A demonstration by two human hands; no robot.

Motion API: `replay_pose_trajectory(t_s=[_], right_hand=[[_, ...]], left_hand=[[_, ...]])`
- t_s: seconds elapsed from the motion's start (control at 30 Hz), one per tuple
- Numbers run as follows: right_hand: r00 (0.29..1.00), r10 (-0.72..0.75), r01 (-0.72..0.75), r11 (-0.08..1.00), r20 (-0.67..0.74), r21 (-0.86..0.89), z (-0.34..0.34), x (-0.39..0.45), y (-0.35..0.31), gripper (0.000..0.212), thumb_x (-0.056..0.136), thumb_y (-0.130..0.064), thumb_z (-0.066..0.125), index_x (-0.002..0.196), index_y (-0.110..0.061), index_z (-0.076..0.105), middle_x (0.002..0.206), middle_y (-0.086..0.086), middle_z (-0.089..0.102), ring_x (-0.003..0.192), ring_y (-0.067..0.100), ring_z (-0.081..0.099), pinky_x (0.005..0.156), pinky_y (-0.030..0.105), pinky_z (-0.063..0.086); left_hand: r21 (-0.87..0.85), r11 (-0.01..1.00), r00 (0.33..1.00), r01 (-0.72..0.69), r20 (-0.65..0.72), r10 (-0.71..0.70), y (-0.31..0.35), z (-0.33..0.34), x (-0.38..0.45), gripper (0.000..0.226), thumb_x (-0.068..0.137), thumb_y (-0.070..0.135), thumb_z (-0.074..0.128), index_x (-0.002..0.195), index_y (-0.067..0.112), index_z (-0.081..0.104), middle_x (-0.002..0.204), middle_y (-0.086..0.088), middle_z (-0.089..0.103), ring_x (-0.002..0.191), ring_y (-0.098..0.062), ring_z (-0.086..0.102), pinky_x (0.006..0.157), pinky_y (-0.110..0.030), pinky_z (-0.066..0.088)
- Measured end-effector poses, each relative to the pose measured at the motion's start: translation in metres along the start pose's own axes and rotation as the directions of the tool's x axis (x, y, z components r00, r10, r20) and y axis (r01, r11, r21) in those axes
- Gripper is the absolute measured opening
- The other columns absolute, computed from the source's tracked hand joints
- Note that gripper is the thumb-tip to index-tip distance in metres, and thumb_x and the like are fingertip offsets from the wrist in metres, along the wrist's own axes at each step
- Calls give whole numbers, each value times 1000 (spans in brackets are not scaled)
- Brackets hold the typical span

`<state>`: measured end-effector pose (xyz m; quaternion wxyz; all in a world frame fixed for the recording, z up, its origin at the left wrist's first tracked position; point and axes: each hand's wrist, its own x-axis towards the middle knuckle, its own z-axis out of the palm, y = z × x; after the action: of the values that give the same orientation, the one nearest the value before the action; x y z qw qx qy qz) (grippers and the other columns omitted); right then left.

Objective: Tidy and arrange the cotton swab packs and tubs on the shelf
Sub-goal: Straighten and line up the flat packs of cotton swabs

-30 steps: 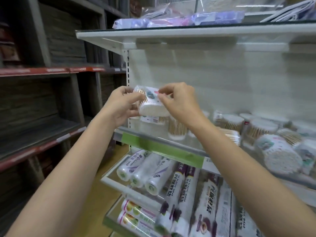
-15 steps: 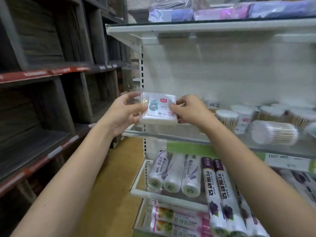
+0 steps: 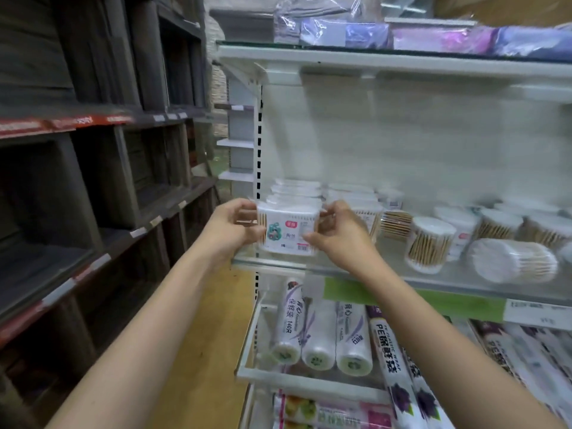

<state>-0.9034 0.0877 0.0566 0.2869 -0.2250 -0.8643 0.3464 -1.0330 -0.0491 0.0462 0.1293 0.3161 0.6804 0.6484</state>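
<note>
Left hand [image 3: 230, 227] and right hand [image 3: 339, 235] gripping swab pack [image 3: 289, 232], setting it fronting stacked row [image 3: 295, 191] on shelf [image 3: 433, 281]; tipped tub [image 3: 512, 261] (lying sideways) awaiting righting, likely.

Swab pack [image 3: 289, 230]: white, teal figure, red badge; shelf strip [image 3: 411, 300] green; cling-wrap rolls [image 3: 399, 376] bore purple flowers.

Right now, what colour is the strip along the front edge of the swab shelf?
Bright green strip, just below the glass shelf edge; the head view shows it best.
</note>
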Motion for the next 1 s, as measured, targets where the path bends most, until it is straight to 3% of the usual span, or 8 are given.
replay_pose_trajectory(t_s=[0.17, 0.27, 0.33, 0.5, 0.63, 0.77, 0.87, 1.0], right_hand=[[997, 72, -72, 994, 5, 85, 6, 9, 9, 35, 80, -17, 73, 101, -22, 45, 90, -6, 61, 90, 17, 64, 84, 32, 54], [996, 87, -87, 993, 11, 82, 5, 14, 11, 37, 81, -17, 72, 108, -19, 46, 97, -3, 62, 95, 19, 64, 87, 34, 53], [997, 83, -83, 996, 4, 39, 5, 15, 13, 35, 80, -19, 72, 101, -19, 45, 106, 2, 63, 99, 22, 63, 90, 39, 53], [997, 76, -75, 997, 13, -29, 5, 17, 17, 35, 78, -19, 74, 94, -18, 43, 109, 6, 64, 100, 23, 63, 88, 36, 53], [997, 72, -72, 996, 11, -56, 5, 18, 16, 33, 78, -21, 74, 93, -18, 44, 108, 6, 63, 100, 23, 62, 84, 31, 51], [998, 58, -57, 994, 1, -94, 8, 18, 13, 34, 80, -22, 72, 102, -14, 48, 112, 8, 62, 103, 23, 60, 80, 27, 45], [998, 65, -64, 995, 4, -74, 2, 12, 10, 44, 79, -25, 73, 114, -10, 50, 111, 6, 63, 104, 22, 60, 82, 26, 46], [999, 0, -4, 995, -36, -95, -17, -5, 5, 52, 79, -28, 72, 122, -9, 49, 105, 5, 62, 102, 21, 60, 87, 30, 48]], left_hand=[[91, 996, 1000, 0, -14, 1, -5, 10, 13, 41, 74, -3, 73, 111, 7, 59, 102, -7, 67, 89, -18, 64, 61, -16, 54], [129, 991, 999, 21, -34, -16, -7, 16, 21, 42, 69, 2, 78, 105, 12, 60, 101, -5, 68, 95, -19, 66, 82, -34, 57], [153, 988, 999, 35, -42, -29, -7, 20, 22, 42, 68, 3, 79, 103, 15, 59, 99, -4, 69, 95, -20, 66, 85, -40, 56], [209, 977, 998, 41, -64, -28, 1, 21, 19, 55, 68, 11, 81, 114, 15, 51, 104, 0, 64, 85, -9, 64, 64, -21, 52], [226, 973, 997, 39, -69, -24, 4, 24, 15, 61, 66, 17, 83, 117, 15, 49, 104, 1, 64, 88, -12, 63, 62, -21, 50], [234, 971, 995, 52, -96, -30, 3, 30, 14, 57, 69, 19, 81, 117, 14, 50, 106, 0, 64, 94, -17, 63, 76, -32, 54], [241, 968, 992, 63, -123, -34, 4, 27, 9, 82, 66, 24, 83, 134, 12, 38, 129, -6, 56, 110, -25, 59, 87, -40, 53], [353, 930, 945, -102, -258, 201, 21, 28, -4, 83, 71, 25, 80, 139, 12, 34, 140, -7, 47, 129, -24, 45, 107, -42, 39]])
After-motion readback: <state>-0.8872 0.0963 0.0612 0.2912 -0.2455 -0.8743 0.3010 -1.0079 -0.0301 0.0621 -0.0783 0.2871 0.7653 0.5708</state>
